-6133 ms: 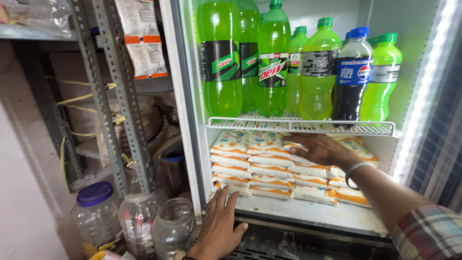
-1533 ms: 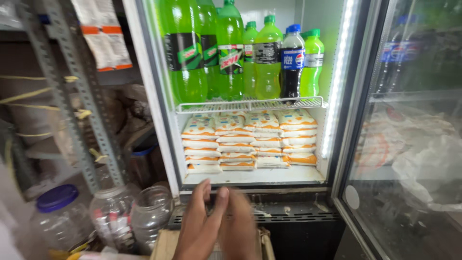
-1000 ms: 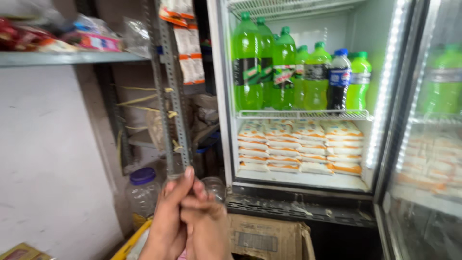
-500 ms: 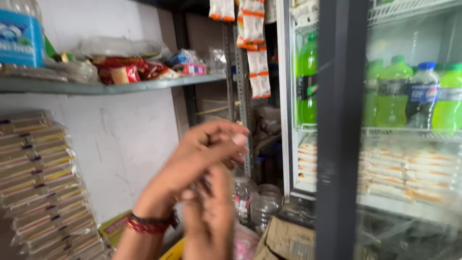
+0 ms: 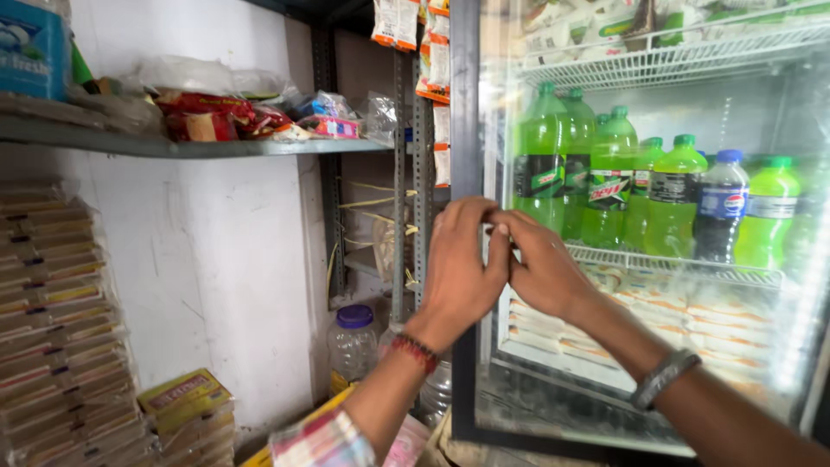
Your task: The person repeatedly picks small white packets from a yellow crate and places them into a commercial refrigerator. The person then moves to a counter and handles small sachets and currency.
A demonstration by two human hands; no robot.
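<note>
My left hand [image 5: 462, 272] and my right hand [image 5: 543, 275] are raised together in front of a drinks fridge, fingertips touching each other. Neither holds anything. They hover at the black left frame [image 5: 463, 104] of the fridge's glass door; whether they touch it I cannot tell. Behind the glass, green soda bottles [image 5: 540, 173] and one dark cola bottle [image 5: 720, 207] stand on a wire shelf [image 5: 683, 262]. Below them lie stacked white-and-orange packets [image 5: 666, 311]. A red thread band sits on my left wrist, a metal bangle on my right.
A grey metal shelf [image 5: 216, 147] at upper left carries snack packets. Flat packs [image 5: 52, 303] are stacked against the white wall, with yellow boxes [image 5: 186, 398] on the floor. A blue-lidded plastic jar [image 5: 353, 342] stands by the rack. Sachet strips [image 5: 437, 52] hang above.
The view swung left and back. The fridge door, open before with my right hand on the packets, is now across the shelves. Both hands rose and came together.
</note>
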